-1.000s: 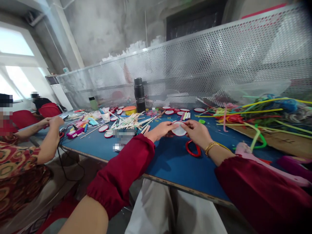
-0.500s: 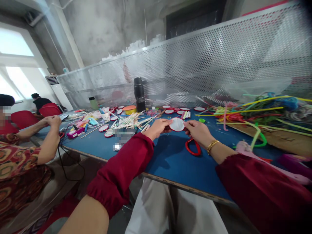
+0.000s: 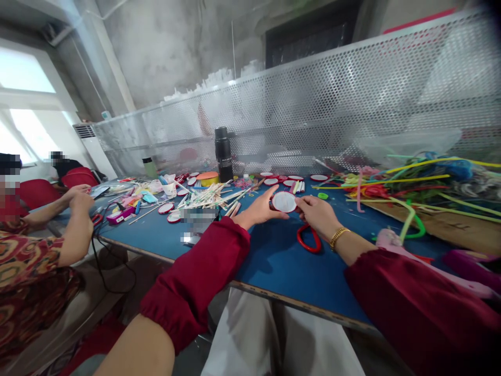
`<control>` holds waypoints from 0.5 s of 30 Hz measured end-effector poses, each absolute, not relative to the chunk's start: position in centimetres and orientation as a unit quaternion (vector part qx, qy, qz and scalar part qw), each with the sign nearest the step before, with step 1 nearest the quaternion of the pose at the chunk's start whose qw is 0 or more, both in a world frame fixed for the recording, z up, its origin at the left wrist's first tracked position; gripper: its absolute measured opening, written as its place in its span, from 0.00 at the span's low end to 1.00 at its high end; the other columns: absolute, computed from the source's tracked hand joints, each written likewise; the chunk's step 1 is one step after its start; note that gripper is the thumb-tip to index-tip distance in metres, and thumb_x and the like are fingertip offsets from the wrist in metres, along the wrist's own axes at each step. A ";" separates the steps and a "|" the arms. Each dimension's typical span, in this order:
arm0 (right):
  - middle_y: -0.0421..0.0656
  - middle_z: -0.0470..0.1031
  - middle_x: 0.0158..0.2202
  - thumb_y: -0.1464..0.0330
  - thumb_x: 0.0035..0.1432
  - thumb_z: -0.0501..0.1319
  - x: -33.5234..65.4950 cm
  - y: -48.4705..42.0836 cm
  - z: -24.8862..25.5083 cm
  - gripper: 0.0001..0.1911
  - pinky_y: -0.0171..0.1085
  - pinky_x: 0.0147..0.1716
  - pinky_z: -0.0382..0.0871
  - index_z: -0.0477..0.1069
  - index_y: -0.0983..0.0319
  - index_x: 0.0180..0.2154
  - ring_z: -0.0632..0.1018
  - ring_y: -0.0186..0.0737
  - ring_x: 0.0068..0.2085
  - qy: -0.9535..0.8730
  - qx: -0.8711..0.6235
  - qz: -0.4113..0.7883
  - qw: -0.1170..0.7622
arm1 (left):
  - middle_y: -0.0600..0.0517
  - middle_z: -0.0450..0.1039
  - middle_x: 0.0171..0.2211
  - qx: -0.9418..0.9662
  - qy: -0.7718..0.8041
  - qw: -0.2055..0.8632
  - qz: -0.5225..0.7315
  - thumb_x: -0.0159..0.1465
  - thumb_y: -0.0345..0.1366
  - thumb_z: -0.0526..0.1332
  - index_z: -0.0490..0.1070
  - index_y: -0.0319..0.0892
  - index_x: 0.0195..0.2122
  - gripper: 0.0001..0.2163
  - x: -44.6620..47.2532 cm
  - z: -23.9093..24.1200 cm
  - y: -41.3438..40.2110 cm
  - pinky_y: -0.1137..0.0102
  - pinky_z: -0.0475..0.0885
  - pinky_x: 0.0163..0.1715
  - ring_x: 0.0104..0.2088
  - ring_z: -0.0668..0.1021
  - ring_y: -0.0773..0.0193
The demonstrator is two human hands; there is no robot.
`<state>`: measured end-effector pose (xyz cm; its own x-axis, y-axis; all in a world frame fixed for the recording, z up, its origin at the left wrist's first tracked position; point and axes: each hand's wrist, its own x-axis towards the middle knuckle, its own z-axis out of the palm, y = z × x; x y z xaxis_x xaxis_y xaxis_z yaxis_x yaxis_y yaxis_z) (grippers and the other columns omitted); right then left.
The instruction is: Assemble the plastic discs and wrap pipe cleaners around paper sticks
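Note:
A small round white disc with a red rim (image 3: 284, 202) is up off the table in front of me. My right hand (image 3: 318, 213), with a gold bracelet at the wrist, pinches the disc's right edge between thumb and fingers. My left hand (image 3: 261, 210) is at its left side, fingers and thumb spread apart around the edge; whether it touches the disc I cannot tell. Below my right hand lies a red looped handle (image 3: 301, 239), its upper part hidden by that hand.
On the blue table (image 3: 270, 282) lie a pile of paper sticks (image 3: 205, 196), more red-rimmed discs (image 3: 320, 178) and a black flask (image 3: 223, 155). Coloured pipe cleaners (image 3: 415, 180) lie to the right. Another person's hands (image 3: 80, 196) are at the left. A perforated metal panel (image 3: 332, 104) stands behind.
My left hand has loosened from the disc, its fingers and thumb spreading apart. My right hand keeps its pinch. The neighbour's hands have shifted slightly left.

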<state>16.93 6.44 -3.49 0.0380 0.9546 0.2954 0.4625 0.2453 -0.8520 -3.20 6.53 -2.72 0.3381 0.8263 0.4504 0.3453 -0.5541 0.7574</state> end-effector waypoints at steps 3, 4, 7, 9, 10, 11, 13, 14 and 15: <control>0.41 0.74 0.23 0.55 0.63 0.60 16.7 6.2 -3.5 0.17 0.34 0.22 0.63 0.73 0.61 0.30 0.71 0.35 0.23 -0.643 -0.526 0.308 0.464 | 0.35 0.66 0.66 0.791 0.361 0.236 0.433 0.43 0.38 0.81 0.64 0.39 0.68 0.50 -3.0 -2.9 7.0 0.52 0.62 0.67 0.66 0.70 0.43; 0.41 0.73 0.22 0.54 0.62 0.60 16.6 6.0 -3.5 0.17 0.34 0.22 0.63 0.72 0.60 0.30 0.70 0.35 0.22 -0.644 -0.517 0.321 0.464 | 0.34 0.67 0.65 0.790 0.362 0.233 0.436 0.44 0.38 0.81 0.64 0.38 0.67 0.49 -3.0 -3.0 7.0 0.51 0.63 0.67 0.65 0.71 0.43; 0.40 0.71 0.21 0.53 0.61 0.61 16.6 5.7 -3.5 0.18 0.34 0.20 0.61 0.71 0.60 0.29 0.70 0.35 0.21 -0.640 -0.510 0.336 0.466 | 0.33 0.64 0.68 0.789 0.359 0.232 0.442 0.42 0.40 0.82 0.62 0.39 0.69 0.52 -2.9 -3.1 7.1 0.50 0.62 0.68 0.66 0.69 0.42; 0.40 0.71 0.20 0.52 0.60 0.62 16.7 5.8 -3.5 0.18 0.34 0.20 0.62 0.72 0.59 0.28 0.70 0.36 0.21 -0.633 -0.516 0.331 0.473 | 0.34 0.61 0.69 0.795 0.352 0.235 0.435 0.40 0.42 0.82 0.60 0.41 0.70 0.55 -2.8 -3.1 7.0 0.50 0.60 0.69 0.68 0.67 0.41; 0.41 0.72 0.20 0.52 0.60 0.63 16.8 5.8 -3.6 0.18 0.35 0.20 0.63 0.72 0.59 0.28 0.70 0.36 0.22 -0.629 -0.517 0.330 0.477 | 0.34 0.61 0.69 0.797 0.353 0.236 0.429 0.40 0.43 0.82 0.60 0.41 0.70 0.56 -2.8 -3.1 6.9 0.49 0.60 0.69 0.68 0.67 0.40; 0.41 0.72 0.21 0.52 0.59 0.63 16.9 5.8 -3.6 0.18 0.35 0.20 0.64 0.72 0.59 0.28 0.71 0.36 0.22 -0.626 -0.517 0.330 0.481 | 0.34 0.62 0.68 0.799 0.356 0.235 0.424 0.41 0.44 0.82 0.60 0.41 0.69 0.55 -2.8 -3.1 6.8 0.49 0.60 0.68 0.67 0.68 0.40; 0.42 0.73 0.21 0.53 0.59 0.63 16.9 5.8 -3.5 0.17 0.35 0.20 0.64 0.72 0.59 0.27 0.71 0.37 0.22 -0.623 -0.514 0.340 0.482 | 0.35 0.66 0.66 0.799 0.369 0.230 0.416 0.43 0.45 0.81 0.62 0.41 0.68 0.52 -2.8 -3.0 6.6 0.49 0.63 0.66 0.65 0.70 0.41; 0.42 0.74 0.21 0.54 0.60 0.63 16.9 5.7 -3.4 0.16 0.35 0.20 0.64 0.72 0.59 0.27 0.71 0.37 0.22 -0.622 -0.513 0.347 0.479 | 0.36 0.68 0.64 0.799 0.376 0.228 0.410 0.44 0.45 0.81 0.63 0.41 0.67 0.50 -2.9 -2.9 6.5 0.50 0.65 0.64 0.63 0.72 0.42; 0.42 0.74 0.22 0.55 0.60 0.63 16.8 5.6 -3.3 0.16 0.35 0.20 0.63 0.72 0.59 0.27 0.71 0.36 0.22 -0.621 -0.514 0.353 0.474 | 0.36 0.70 0.63 0.800 0.382 0.227 0.403 0.45 0.45 0.81 0.64 0.40 0.65 0.48 -2.9 -2.9 6.5 0.51 0.67 0.63 0.62 0.73 0.43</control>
